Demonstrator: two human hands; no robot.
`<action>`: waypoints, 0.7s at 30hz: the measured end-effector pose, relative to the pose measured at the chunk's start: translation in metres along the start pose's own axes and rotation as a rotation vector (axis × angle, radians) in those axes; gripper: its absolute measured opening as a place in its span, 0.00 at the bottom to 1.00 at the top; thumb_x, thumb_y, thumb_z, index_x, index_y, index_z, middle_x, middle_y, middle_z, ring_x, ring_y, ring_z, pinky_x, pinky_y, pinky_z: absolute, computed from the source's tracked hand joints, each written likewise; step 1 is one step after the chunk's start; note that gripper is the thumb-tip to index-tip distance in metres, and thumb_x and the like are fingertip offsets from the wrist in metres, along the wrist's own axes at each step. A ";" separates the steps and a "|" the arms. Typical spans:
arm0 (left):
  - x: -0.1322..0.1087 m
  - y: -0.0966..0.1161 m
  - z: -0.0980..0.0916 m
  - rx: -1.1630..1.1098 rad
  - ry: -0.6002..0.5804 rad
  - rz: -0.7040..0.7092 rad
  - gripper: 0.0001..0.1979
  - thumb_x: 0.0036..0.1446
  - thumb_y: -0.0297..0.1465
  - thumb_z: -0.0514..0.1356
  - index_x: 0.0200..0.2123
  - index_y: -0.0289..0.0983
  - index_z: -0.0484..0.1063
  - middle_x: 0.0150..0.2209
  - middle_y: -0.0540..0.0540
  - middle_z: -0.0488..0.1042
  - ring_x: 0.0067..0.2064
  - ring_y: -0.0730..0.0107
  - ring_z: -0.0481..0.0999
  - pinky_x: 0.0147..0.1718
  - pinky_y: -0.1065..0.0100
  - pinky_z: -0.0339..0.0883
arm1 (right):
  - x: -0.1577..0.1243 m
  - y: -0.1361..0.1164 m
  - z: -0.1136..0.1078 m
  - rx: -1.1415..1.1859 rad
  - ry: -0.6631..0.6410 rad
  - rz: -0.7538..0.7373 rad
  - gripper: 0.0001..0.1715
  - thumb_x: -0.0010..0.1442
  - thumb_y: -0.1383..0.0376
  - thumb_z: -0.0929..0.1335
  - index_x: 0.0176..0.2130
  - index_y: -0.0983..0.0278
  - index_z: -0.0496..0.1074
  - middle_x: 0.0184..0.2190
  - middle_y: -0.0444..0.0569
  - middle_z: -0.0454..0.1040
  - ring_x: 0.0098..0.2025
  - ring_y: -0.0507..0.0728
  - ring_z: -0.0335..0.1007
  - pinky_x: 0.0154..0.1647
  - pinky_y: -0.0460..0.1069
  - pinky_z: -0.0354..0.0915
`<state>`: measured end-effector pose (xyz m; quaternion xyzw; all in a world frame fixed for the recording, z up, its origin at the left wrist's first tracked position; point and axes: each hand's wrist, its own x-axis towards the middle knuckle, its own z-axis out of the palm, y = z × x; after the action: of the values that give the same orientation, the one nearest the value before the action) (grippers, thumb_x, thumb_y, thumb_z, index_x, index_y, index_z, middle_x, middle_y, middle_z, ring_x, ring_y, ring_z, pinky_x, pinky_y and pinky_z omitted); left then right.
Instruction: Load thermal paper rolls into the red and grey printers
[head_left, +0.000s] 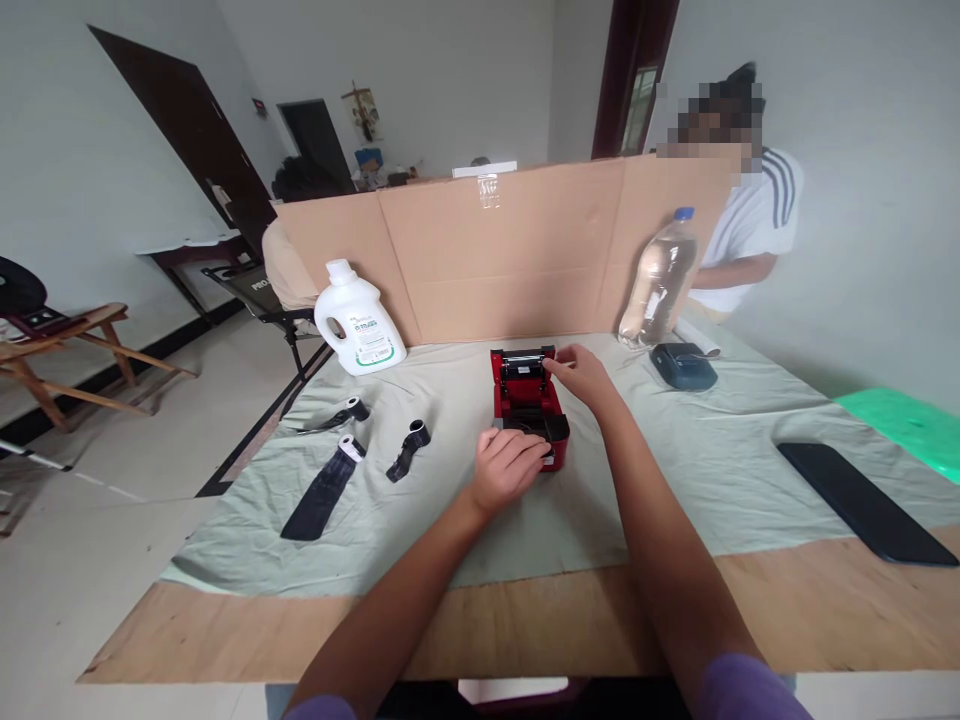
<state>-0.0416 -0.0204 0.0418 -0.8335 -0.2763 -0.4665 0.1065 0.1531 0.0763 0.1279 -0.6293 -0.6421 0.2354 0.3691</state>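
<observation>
A small red and black device (528, 400) stands on the cloth with its lid raised at the back. My left hand (510, 467) rests on the front of the device, its fingers together over the black part near the edge. My right hand (579, 374) touches the right side of the raised lid with its fingertips, thumb and index finger close together. To the left lie several rolls with dark strips: a long wide strip (321, 495), a short one (409, 452) and another (337, 414) behind.
A cardboard screen (502, 260) stands behind. A white jug (360, 325) is at back left; a clear bottle (658, 285) and a dark case (683, 366) are at back right. A black flat object (862, 500) lies right. A person (757, 225) sits beyond the screen.
</observation>
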 end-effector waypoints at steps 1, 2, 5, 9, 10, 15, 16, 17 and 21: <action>0.000 0.001 0.000 -0.003 -0.001 0.008 0.11 0.65 0.30 0.59 0.47 0.47 0.78 0.42 0.51 0.82 0.42 0.65 0.78 0.44 0.60 0.59 | 0.002 0.001 0.004 0.093 0.051 -0.037 0.29 0.60 0.52 0.68 0.55 0.66 0.70 0.54 0.57 0.73 0.51 0.61 0.70 0.51 0.52 0.65; 0.001 0.001 0.000 -0.005 -0.003 0.013 0.11 0.65 0.30 0.59 0.47 0.48 0.77 0.43 0.51 0.82 0.42 0.65 0.78 0.44 0.61 0.59 | 0.003 0.002 0.008 0.191 0.067 -0.081 0.31 0.60 0.52 0.67 0.58 0.64 0.67 0.57 0.57 0.71 0.53 0.60 0.69 0.54 0.52 0.64; 0.001 0.002 0.001 0.026 0.021 0.035 0.11 0.66 0.29 0.58 0.47 0.47 0.77 0.43 0.51 0.82 0.42 0.67 0.78 0.43 0.62 0.59 | 0.002 0.007 0.023 0.447 0.050 -0.130 0.28 0.62 0.50 0.63 0.54 0.63 0.69 0.52 0.54 0.74 0.51 0.59 0.70 0.54 0.53 0.65; 0.004 0.004 0.001 0.093 0.111 0.104 0.10 0.66 0.26 0.59 0.46 0.43 0.78 0.42 0.50 0.83 0.40 0.70 0.77 0.42 0.62 0.58 | -0.014 0.021 0.031 0.648 0.100 -0.133 0.21 0.55 0.50 0.69 0.42 0.62 0.74 0.42 0.49 0.77 0.48 0.60 0.71 0.54 0.55 0.65; 0.005 0.004 0.000 0.097 0.121 0.115 0.10 0.66 0.25 0.59 0.47 0.42 0.77 0.42 0.50 0.83 0.40 0.71 0.77 0.42 0.62 0.58 | -0.020 0.026 0.031 0.670 0.102 -0.161 0.19 0.54 0.52 0.70 0.41 0.61 0.75 0.44 0.49 0.77 0.50 0.60 0.71 0.57 0.56 0.63; 0.012 -0.002 -0.006 0.101 0.117 0.120 0.11 0.65 0.28 0.61 0.49 0.43 0.77 0.43 0.50 0.82 0.41 0.68 0.76 0.44 0.62 0.58 | -0.049 0.044 0.037 0.713 0.088 -0.223 0.13 0.57 0.54 0.71 0.36 0.60 0.76 0.54 0.50 0.75 0.57 0.60 0.68 0.61 0.55 0.60; 0.013 -0.006 -0.008 0.099 0.093 0.103 0.12 0.65 0.29 0.61 0.51 0.43 0.76 0.44 0.48 0.82 0.42 0.66 0.76 0.44 0.61 0.58 | -0.050 0.045 0.038 0.718 0.093 -0.215 0.13 0.57 0.54 0.71 0.36 0.60 0.76 0.53 0.50 0.75 0.57 0.60 0.68 0.59 0.55 0.61; 0.014 -0.011 -0.010 0.095 0.065 0.084 0.13 0.65 0.30 0.60 0.52 0.42 0.75 0.45 0.47 0.82 0.43 0.64 0.75 0.45 0.60 0.58 | -0.050 0.044 0.038 0.718 0.099 -0.206 0.13 0.56 0.54 0.70 0.37 0.60 0.76 0.53 0.50 0.75 0.56 0.60 0.68 0.58 0.54 0.62; 0.010 -0.029 -0.016 0.075 -0.010 0.096 0.16 0.66 0.24 0.54 0.52 0.42 0.76 0.47 0.49 0.82 0.46 0.61 0.74 0.46 0.58 0.58 | -0.033 0.036 0.033 0.626 0.072 -0.155 0.13 0.54 0.56 0.68 0.35 0.61 0.75 0.42 0.48 0.77 0.49 0.60 0.70 0.54 0.55 0.64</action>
<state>-0.0653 0.0003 0.0570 -0.8435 -0.2539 -0.4461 0.1584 0.1486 0.0529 0.0743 -0.4426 -0.5709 0.3703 0.5840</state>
